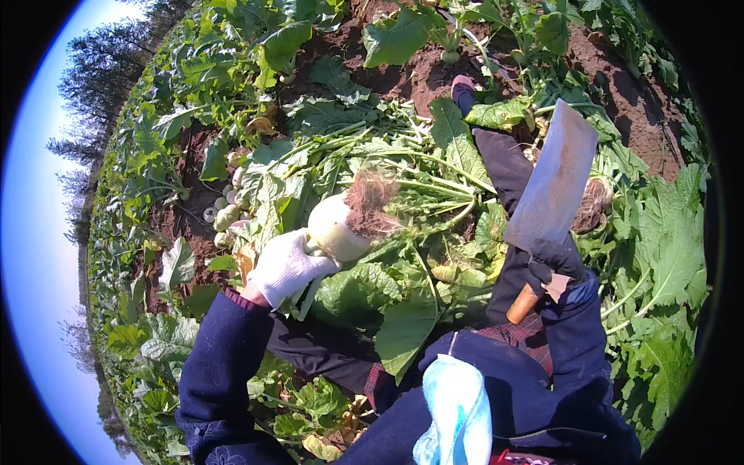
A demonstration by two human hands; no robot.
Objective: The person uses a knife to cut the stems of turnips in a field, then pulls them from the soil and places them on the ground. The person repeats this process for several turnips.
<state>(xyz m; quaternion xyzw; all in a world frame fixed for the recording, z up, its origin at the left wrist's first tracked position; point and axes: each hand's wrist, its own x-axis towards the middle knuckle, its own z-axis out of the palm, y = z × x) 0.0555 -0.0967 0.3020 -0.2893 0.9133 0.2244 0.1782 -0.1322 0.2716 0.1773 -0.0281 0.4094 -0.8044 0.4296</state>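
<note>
My left hand (293, 264), in a white knit glove, grips a round pale turnip (334, 224) by the base of its leaf stalks. Its soil-caked roots (373, 203) point away from the hand, and large green leaves (357, 293) hang below it. In a dark glove, my right hand (555, 261) holds a broad cleaver (555, 174) by its wooden handle (521, 303). The wide blade is tilted up, smeared with brown, and apart from the turnip. Cut stalks and leaves (401, 151) lie between my legs.
Several trimmed turnips (229, 212) lie heaped on the soil to the left. Another root clump (592, 203) shows among leaves behind the cleaver. Turnip plants (401, 38) grow ahead in reddish soil (430, 81). A light blue cloth (453, 407) hangs at my chest.
</note>
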